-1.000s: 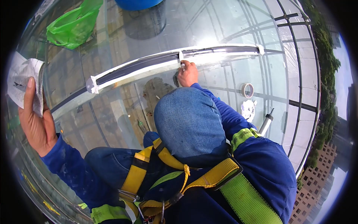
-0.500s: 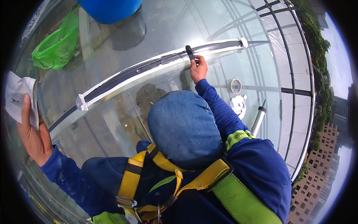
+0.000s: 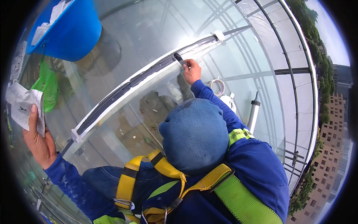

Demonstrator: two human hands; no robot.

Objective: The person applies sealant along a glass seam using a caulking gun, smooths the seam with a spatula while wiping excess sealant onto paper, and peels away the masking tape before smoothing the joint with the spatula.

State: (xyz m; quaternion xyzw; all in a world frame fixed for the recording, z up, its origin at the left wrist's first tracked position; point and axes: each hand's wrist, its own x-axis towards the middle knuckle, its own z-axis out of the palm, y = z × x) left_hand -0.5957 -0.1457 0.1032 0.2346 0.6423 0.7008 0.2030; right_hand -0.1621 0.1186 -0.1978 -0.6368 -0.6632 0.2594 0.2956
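Observation:
My right hand [image 3: 192, 71] pinches a narrow black spatula [image 3: 179, 58], its tip on a long strip of dark sealant [image 3: 145, 75]. The strip runs along a joint in the glass, with white masking tape [image 3: 76, 136] along both sides. The sealant looks uneven in places. Out to the left, my left hand [image 3: 38, 140] holds folded newspaper [image 3: 26, 106] between thumb and fingers, above the glass and apart from the strip.
A blue tub [image 3: 78, 35] with paper in it stands at upper left, beside a green plastic bag [image 3: 48, 87]. Right of my knee lie a tape roll [image 3: 223, 88] and a silver sealant gun [image 3: 254, 115]. Metal rails [image 3: 287, 56] border the glass at right.
The view has turned, bringing more of the blue tub into sight and tilting the strip more steeply. Both hands keep their holds, and the spatula still rests on the sealant.

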